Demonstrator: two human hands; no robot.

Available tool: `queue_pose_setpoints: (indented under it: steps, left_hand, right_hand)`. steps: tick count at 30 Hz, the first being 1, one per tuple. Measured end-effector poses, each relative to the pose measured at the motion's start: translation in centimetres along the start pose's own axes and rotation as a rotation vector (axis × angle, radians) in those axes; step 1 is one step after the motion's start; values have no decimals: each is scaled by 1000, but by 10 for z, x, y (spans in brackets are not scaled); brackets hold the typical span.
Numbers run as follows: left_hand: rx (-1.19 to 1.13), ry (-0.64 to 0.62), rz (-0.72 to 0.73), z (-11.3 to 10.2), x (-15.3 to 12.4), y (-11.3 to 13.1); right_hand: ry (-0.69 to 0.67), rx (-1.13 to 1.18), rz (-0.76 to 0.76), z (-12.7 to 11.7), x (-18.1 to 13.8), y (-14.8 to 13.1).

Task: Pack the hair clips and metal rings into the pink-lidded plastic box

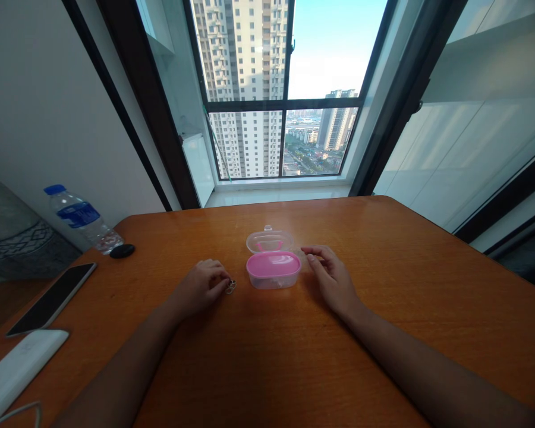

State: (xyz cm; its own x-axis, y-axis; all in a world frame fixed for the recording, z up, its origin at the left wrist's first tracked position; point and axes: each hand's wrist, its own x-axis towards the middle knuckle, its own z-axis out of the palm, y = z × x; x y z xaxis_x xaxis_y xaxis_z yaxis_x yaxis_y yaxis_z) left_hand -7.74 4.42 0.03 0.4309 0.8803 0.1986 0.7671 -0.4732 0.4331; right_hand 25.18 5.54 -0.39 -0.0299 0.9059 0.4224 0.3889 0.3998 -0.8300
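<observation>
A small clear plastic box (273, 270) with a pink inside stands in the middle of the wooden table (383, 285), its clear lid (270, 241) swung open behind it. My left hand (201, 286) rests on the table just left of the box, fingers curled, pinching a small metal binder clip (230, 286) at its fingertips. My right hand (330, 278) lies to the right of the box, fingers loosely bent and close together, tips near the box's right end. Nothing shows in the right hand.
At the table's left edge lie a dark phone (51, 297), a white power bank (20, 368) with a cable, a water bottle (81, 219) and a small black oval object (122, 251). A large window (285, 119) rises behind the table.
</observation>
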Motion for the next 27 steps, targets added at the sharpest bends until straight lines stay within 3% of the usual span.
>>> queue_pose_setpoints:
  steps: [6,14,27]
  left_hand:
    - [44,5,17,-2,-1,-1]
    - [56,105,-14,-1,-1,0]
    - [40,49,-30,2,-1,-1]
  right_hand:
    - [-9,2,6,0,-1,-1]
    - [-9,-5,6,0,-1,0]
    - [-9,-8,-7,1,-1,1]
